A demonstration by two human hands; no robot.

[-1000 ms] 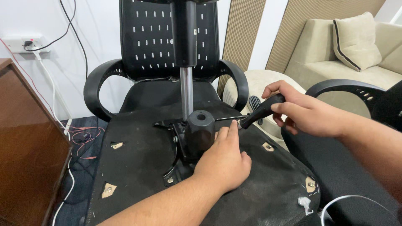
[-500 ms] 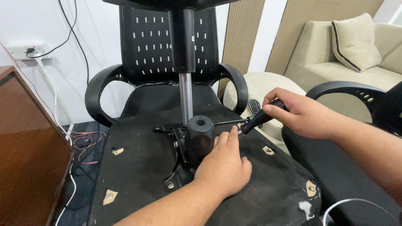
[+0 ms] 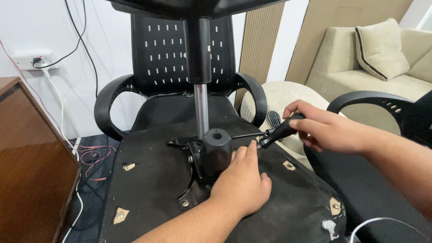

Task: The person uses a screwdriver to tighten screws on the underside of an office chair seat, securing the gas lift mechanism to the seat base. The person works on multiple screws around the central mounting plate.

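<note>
Here the right hand (image 3: 328, 130) is curled shut around the black moulded handle of a lever (image 3: 278, 133), thumb and fingers wrapped over the grip, and the thin dark metal rod of that lever runs leftward toward the mechanism plate (image 3: 194, 171). The left hand (image 3: 240, 182) lies open and flat, palm down, on the underside of an upturned chair seat (image 3: 153, 180), its fingertips (image 3: 252, 148) reaching up just beside the lever's lower end and touching or nearly touching the plate; it grips nothing. The seat underside is a dull black fabric, slightly dusty, with pale torn patches where bolts sit at its corners. At its centre stands a stubby black plastic cylinder (image 3: 216, 150) with a round hole in its top, fixed on the flat black steel plate with its curved edge and screws. Just behind it rises a shiny silver gas-lift column (image 3: 201, 110) that widens into a matte black sleeve. Behind that stands an upright office chair (image 3: 180, 58) with a perforated black back and looped, glossy armrests. To the left is a brown wooden cabinet (image 3: 31, 171), with red and white cables (image 3: 90, 157) on the floor beside it; to the right, a beige sofa (image 3: 360, 72) with a piped cushion.
</note>
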